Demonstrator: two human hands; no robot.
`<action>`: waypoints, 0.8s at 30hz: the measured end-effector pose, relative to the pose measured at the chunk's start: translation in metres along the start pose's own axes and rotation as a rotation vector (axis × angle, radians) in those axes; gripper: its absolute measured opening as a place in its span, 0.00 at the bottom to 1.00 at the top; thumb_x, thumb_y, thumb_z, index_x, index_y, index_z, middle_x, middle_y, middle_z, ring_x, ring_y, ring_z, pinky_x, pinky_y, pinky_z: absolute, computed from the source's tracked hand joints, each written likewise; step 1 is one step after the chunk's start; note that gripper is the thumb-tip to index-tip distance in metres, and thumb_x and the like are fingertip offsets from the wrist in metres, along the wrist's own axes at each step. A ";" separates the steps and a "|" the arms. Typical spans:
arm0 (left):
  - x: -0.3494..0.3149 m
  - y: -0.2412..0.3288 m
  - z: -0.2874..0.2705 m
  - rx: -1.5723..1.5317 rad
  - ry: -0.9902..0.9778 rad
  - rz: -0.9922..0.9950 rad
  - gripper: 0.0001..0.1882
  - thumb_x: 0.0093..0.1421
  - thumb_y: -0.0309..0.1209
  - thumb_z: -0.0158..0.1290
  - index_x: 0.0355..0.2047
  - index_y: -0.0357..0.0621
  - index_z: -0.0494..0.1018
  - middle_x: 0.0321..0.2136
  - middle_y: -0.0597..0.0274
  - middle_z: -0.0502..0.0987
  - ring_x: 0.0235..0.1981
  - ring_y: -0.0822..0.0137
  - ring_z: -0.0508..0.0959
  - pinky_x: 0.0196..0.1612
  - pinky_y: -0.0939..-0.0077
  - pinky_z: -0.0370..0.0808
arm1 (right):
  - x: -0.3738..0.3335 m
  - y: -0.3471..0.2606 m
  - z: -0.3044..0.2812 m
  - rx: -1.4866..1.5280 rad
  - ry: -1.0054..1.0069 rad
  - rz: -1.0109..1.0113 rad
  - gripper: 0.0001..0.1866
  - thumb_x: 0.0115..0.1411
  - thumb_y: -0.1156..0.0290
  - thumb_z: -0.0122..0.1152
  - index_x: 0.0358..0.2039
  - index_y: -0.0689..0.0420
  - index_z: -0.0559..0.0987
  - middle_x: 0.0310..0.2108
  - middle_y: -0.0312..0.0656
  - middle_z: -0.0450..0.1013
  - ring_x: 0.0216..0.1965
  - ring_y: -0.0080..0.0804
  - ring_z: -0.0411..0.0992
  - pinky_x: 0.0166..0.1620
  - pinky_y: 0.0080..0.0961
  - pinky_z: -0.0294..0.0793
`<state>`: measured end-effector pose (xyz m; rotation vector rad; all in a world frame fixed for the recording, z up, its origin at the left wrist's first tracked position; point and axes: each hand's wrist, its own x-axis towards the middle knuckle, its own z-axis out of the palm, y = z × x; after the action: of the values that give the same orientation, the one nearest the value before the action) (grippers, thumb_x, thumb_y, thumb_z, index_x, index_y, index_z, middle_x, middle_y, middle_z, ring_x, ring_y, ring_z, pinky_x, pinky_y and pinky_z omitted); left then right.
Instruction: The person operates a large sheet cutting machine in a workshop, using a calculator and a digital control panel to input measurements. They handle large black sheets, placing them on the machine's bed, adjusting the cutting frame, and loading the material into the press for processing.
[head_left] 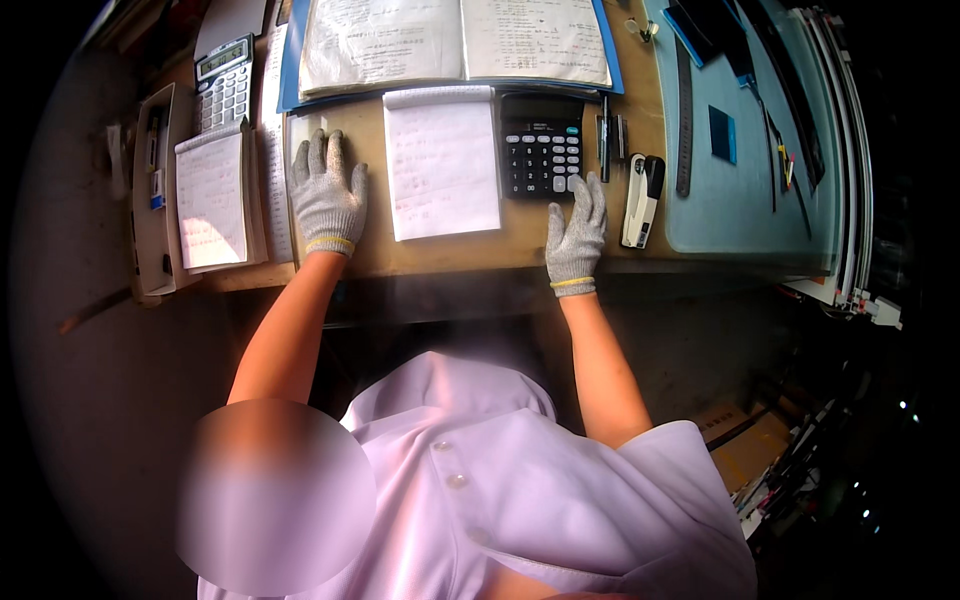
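Note:
Both my hands wear grey knitted gloves with yellow cuff edges. My left hand [328,195] lies flat on the desk, fingers stretched out, left of a white notepad [441,165] with handwriting on it. Beside the lower right corner of a black calculator [541,150], my right hand [578,235] is open, its fingers extended and its fingertips at the calculator's edge. Whether they touch the keys I cannot tell. A white and black stapler [641,202] lies just to the right of that hand, and a dark pen [605,140] is above it.
An open blue folder [612,50] with written pages lies at the back. To the left are a silver calculator [223,85], a thick notepad [213,200] and a long box [150,245]. A ruler [684,120] rests on a pale blue mat [715,215] at right.

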<state>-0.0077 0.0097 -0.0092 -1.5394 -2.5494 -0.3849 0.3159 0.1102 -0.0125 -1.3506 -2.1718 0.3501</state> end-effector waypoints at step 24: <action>0.001 0.003 -0.005 0.019 -0.034 -0.012 0.30 0.63 0.43 0.52 0.63 0.44 0.64 0.63 0.46 0.65 0.64 0.44 0.62 0.67 0.52 0.57 | 0.029 -0.011 0.011 -0.041 0.055 -0.120 0.24 0.61 0.61 0.59 0.57 0.55 0.73 0.66 0.56 0.57 0.64 0.59 0.57 0.64 0.52 0.55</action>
<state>-0.0058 0.0099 -0.0037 -1.5379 -2.5809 -0.3372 0.2913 0.1316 -0.0071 -1.2298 -2.2137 0.2211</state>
